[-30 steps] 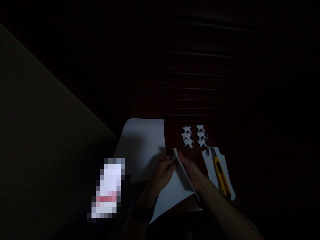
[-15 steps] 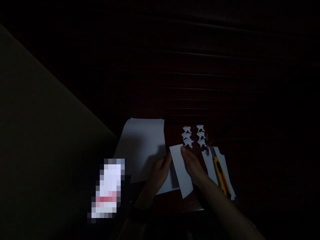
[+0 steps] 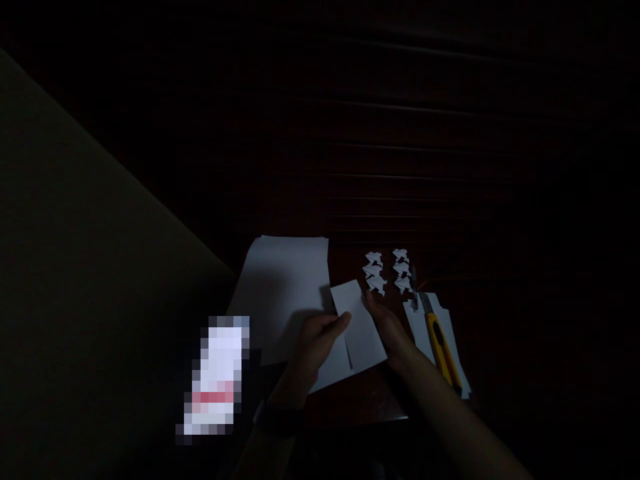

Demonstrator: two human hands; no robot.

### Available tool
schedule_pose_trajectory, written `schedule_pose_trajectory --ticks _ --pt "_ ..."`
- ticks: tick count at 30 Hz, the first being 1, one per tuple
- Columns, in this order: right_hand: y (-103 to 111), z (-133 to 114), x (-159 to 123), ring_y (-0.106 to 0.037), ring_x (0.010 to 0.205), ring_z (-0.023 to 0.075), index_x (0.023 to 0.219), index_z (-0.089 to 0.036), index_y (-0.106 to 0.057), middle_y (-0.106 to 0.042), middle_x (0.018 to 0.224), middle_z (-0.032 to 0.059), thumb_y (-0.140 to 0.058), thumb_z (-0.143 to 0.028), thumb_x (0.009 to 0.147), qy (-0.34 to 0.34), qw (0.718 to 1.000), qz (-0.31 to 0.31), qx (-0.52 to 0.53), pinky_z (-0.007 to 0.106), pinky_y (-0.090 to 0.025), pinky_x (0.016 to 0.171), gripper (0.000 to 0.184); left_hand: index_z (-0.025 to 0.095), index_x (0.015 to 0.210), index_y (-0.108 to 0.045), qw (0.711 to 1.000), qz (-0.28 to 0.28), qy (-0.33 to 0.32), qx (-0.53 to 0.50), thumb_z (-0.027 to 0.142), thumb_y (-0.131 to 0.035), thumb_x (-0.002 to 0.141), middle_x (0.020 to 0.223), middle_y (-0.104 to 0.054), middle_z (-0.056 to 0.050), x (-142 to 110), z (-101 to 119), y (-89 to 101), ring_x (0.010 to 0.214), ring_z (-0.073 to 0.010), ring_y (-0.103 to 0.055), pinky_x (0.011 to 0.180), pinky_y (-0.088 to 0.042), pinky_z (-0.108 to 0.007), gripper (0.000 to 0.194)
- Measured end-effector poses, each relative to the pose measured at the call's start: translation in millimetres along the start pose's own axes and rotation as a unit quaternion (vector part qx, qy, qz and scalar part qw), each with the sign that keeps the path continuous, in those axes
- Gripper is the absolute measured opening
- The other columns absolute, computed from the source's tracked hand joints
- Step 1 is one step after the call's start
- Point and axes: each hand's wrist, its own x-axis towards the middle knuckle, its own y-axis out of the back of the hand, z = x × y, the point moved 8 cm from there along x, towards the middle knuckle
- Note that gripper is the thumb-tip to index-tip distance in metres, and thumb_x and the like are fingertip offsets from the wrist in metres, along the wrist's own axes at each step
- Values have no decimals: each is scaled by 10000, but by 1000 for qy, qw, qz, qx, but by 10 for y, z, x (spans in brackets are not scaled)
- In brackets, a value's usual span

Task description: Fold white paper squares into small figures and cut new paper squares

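A small white paper rectangle (image 3: 357, 327) lies on a dark red table (image 3: 360, 400), held between both hands. My left hand (image 3: 315, 347) grips its left edge with thumb on top. My right hand (image 3: 387, 327) pinches its right edge near the top. Beyond it sit two short rows of several tiny folded white paper shapes (image 3: 385, 272).
A large white sheet (image 3: 283, 287) lies at the left under the small piece. A yellow utility knife (image 3: 440, 347) rests on another white paper (image 3: 450, 333) at the right. A blurred white and red patch (image 3: 216, 377) is at the lower left. The surroundings are very dark.
The small paper, raised on edge a second ago, has been laid flat and turned slightly. Both hands shifted with it, the left thumb now on its left edge.
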Motion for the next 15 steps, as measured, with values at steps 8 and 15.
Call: schedule_pose_trajectory --ticks 8,15 --pt "-74 170 48 -647 676 184 1019 -130 -633 -699 773 79 -585 -521 797 -64 991 -41 112 290 -479 642 452 88 977 -688 980 -38 43 -190 412 -692 714 823 -716 -125 -26 -57 -89 675 -206 -659 637 -485 -299 418" --pt "15 185 101 -625 578 156 948 -110 -641 -693 735 72 -619 -390 803 -53 993 -12 108 265 -482 574 316 85 985 -685 980 -27 51 -189 458 -678 718 812 -718 -119 -42 -36 -92 671 -209 -661 630 -486 -301 459"
